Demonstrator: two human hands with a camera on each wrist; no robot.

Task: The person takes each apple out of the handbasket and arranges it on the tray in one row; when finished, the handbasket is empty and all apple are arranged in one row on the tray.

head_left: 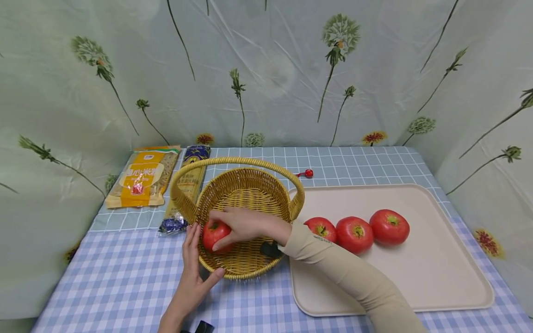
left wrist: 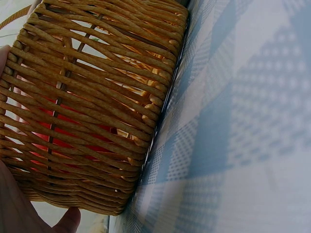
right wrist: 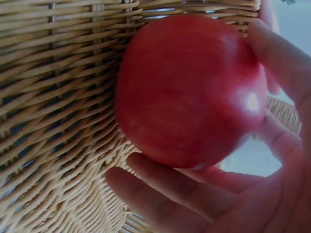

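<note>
My right hand (head_left: 243, 224) reaches down into a round woven basket (head_left: 254, 185) and grips a red apple (head_left: 212, 235) by its sides. The apple is at the basket's left inner wall. In the right wrist view, the thumb and fingers curve around the apple (right wrist: 189, 92) close to the weave. My left hand (head_left: 192, 275) touches the basket's outer left front, its fingers fairly straight and its thumb by the front rim. Through the weave in the left wrist view, red shows behind the basket wall (left wrist: 97, 97).
Three more red apples (head_left: 355, 235) sit on a beige tray (head_left: 433, 277) to the right, one partly behind the right sleeve. Behind the basket lie a yellow food bag (head_left: 141, 178), a long packet (head_left: 189, 185) and a small red object (head_left: 308, 173). The basket handle (head_left: 237, 160) stands upright.
</note>
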